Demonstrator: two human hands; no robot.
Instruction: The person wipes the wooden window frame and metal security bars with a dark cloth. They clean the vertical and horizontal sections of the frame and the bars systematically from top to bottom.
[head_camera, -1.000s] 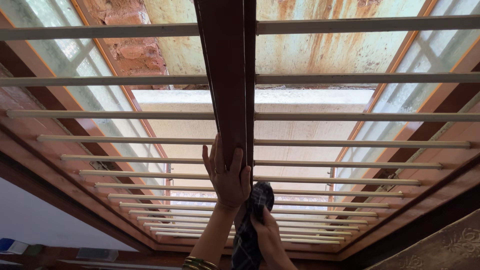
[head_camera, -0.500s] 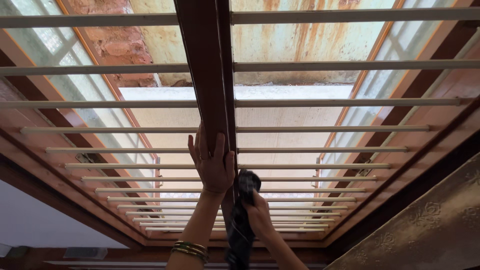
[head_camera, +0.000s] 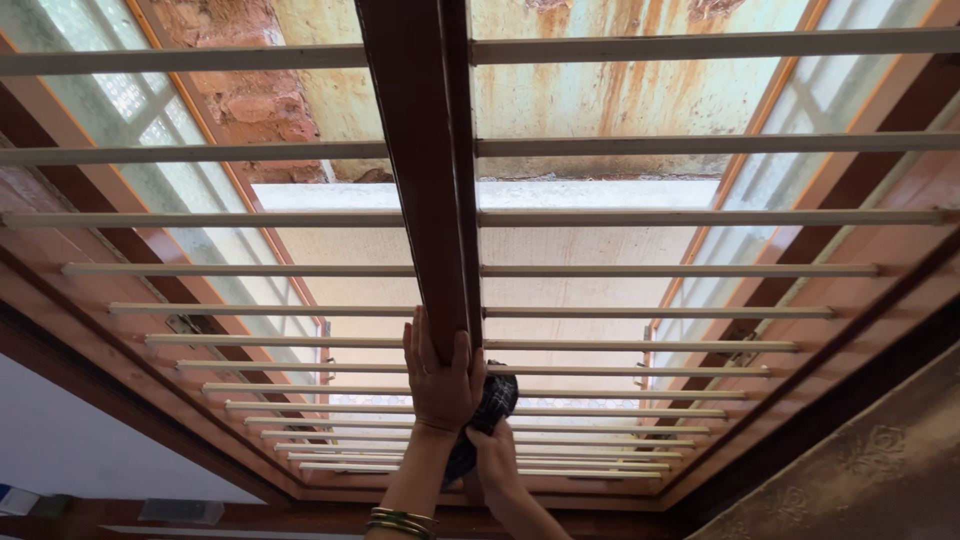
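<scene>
Nearest the camera, the left hand (head_camera: 438, 380), gold bangles (head_camera: 400, 522) at its wrist, lay flat with fingers straight and close together against the dark wooden centre post (head_camera: 425, 170) of the window. Just beside it, the right hand (head_camera: 492, 450) gripped a dark cloth (head_camera: 492, 398), bunched against the post. Beyond stood pale horizontal bars (head_camera: 700, 218), then a stained wall (head_camera: 620, 90).

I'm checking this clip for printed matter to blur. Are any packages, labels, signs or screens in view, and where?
No readable label, sign or screen shows.
Blue and white object: bottom left corner, cut by the edge; possibly a package, too small to tell.
Grey flat rectangle: low on the left, on the dark wooden ledge; kind unclear.
</scene>
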